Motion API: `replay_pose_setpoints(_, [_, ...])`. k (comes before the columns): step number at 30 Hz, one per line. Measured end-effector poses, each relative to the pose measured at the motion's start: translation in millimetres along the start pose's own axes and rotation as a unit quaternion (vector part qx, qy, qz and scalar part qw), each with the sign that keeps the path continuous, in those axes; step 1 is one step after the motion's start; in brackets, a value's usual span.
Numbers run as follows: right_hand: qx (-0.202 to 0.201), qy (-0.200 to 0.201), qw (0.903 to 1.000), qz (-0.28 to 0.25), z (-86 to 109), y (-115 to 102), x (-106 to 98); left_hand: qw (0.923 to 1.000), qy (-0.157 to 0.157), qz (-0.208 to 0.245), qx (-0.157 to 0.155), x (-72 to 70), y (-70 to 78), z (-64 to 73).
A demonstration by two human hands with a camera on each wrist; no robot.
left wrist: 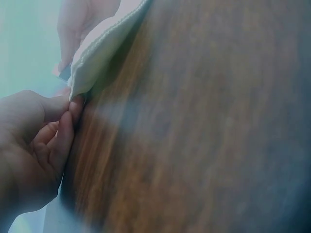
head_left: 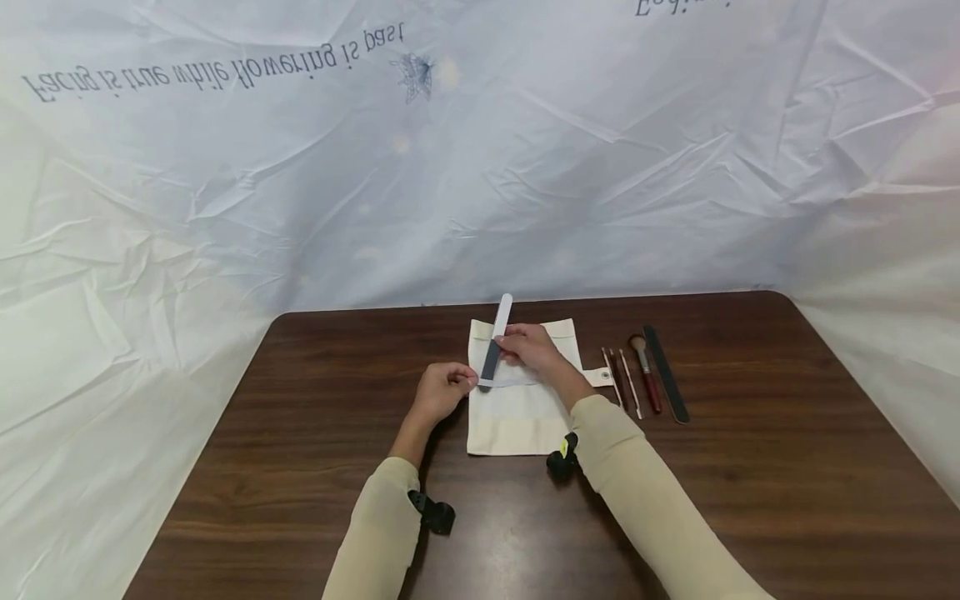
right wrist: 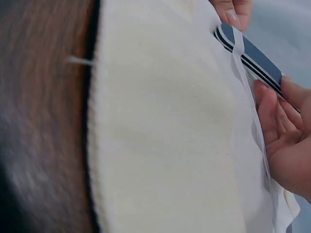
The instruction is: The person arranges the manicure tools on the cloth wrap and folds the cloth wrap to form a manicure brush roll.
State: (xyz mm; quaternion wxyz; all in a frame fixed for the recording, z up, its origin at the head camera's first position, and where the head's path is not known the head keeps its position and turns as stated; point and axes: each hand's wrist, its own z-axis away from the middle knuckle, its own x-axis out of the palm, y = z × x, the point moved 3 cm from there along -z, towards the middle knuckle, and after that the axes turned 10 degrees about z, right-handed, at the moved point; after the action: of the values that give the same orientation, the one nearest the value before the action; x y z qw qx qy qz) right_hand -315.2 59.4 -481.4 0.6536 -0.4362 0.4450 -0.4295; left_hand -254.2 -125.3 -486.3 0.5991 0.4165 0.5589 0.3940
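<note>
A cream cloth tool roll point(head_left: 517, 421) lies unfolded on the table, with a thin white elastic band point(right wrist: 248, 85) across it. My right hand point(head_left: 528, 346) pinches a nail buffer point(head_left: 501, 321), white on its far half and dark grey on the near half. In the right wrist view the buffer's grey end passes beneath the elastic, its layered edge showing. At the roll's left edge, my left hand point(head_left: 444, 390) pinches the cloth between thumb and fingertips. The left wrist view shows that hand on the raised, stitched cloth border point(left wrist: 99, 53).
Right of the roll lie thin metal-tipped sticks point(head_left: 632, 385), a brush point(head_left: 648, 375) with a reddish handle and a long black nail file point(head_left: 665, 375). A snap strap point(head_left: 597, 377) sticks out toward them. White sheeting point(head_left: 480, 192) hangs behind the brown table point(head_left: 300, 467).
</note>
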Motion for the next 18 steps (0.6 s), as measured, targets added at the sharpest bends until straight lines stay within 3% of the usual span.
replay_pose_setpoints(5, [-0.007, -0.073, 0.9956, 0.059, -0.8, -1.6, 2.5, 1.0000, 0.002, -0.004, 0.001, -0.3, 1.1, 0.6])
replay_pose_setpoints(12, [-0.014, -0.176, 0.9755, 0.132, 2.1, -5.4, 1.6, 1.0000, -0.002, 0.003, -0.002, 0.4, 0.2, -0.1])
replay_pose_setpoints(15, [-0.013, -0.186, 0.9745, 0.125, 2.8, -6.8, 2.1, 0.9999, -0.004, 0.009, -0.005, 0.9, -0.4, -0.4])
replay_pose_setpoints(18, [-0.005, -0.157, 0.9824, 0.101, 0.8, -6.3, 3.5, 0.9999, -0.001, 0.015, -0.005, 0.3, 0.6, 0.3])
